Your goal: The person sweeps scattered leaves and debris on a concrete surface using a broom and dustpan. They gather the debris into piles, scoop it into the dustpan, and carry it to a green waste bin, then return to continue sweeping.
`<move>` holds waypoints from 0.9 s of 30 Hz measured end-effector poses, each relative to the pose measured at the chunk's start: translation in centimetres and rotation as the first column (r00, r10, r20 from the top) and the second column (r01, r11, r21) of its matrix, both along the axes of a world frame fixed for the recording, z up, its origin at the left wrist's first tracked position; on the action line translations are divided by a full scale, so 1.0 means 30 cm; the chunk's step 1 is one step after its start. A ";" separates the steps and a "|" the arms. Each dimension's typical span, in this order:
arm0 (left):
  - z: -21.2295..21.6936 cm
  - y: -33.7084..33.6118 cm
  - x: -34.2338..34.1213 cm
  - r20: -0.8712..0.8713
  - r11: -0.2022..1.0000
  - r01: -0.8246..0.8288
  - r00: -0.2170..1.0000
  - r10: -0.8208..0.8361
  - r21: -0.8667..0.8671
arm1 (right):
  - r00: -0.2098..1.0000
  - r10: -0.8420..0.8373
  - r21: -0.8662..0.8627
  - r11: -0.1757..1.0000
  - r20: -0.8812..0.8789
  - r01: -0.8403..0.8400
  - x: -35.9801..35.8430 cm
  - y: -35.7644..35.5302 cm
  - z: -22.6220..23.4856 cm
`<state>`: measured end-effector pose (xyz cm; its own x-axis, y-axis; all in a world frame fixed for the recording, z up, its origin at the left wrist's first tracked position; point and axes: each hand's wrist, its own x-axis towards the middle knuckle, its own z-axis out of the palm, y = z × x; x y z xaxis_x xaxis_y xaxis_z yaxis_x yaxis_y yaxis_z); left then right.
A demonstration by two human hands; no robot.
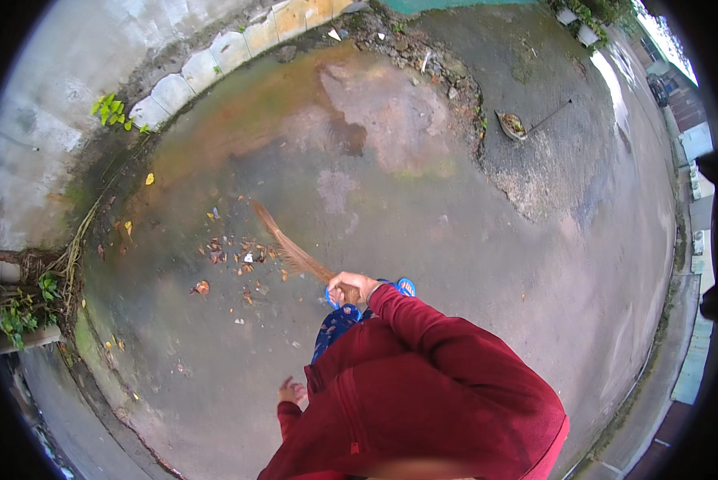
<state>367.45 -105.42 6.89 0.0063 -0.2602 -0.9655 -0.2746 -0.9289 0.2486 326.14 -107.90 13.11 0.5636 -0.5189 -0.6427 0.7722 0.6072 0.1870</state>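
Observation:
A brown stick broom (288, 250) slants away from me to the left, its bristle tips close to the wet concrete. My right hand (352, 286) is wrapped round its bound end, in front of my feet. Beside the bristles lies a scatter of dry leaves and bits of litter (245, 258), with a larger brown leaf (202, 287) nearer to me. My left hand (292, 390) hangs at my left side, holding nothing, with its fingers loosely apart.
A long-handled dustpan (511, 126) with debris in it rests at the far right. Rubble (453, 74) lines broken paving near it. A wall (47, 120) and plants (23, 316) bound the left. Shallow water (239, 132) covers the far left ground.

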 end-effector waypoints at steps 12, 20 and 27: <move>-0.034 -0.071 -0.213 0.129 0.958 -0.110 0.981 0.148 -0.263 | 0.681 -0.034 -0.093 0.994 -0.732 -0.050 -0.668 -0.211 0.196; 0.085 0.363 -0.256 0.282 0.696 -0.623 0.782 0.556 0.357 | 0.551 0.105 0.016 0.986 -0.828 -0.164 -0.864 -0.801 -0.149; 0.255 0.021 -0.587 0.191 0.986 -0.144 0.973 0.126 0.086 | -0.047 0.389 0.262 0.521 -0.920 -0.812 -0.138 -0.725 -0.435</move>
<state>349.84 -104.80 14.53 0.2151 -0.1483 -0.9653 -0.1772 -0.9779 0.1107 322.00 -129.65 0.06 0.0215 -0.5393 -0.8419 -0.4211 0.7588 -0.4969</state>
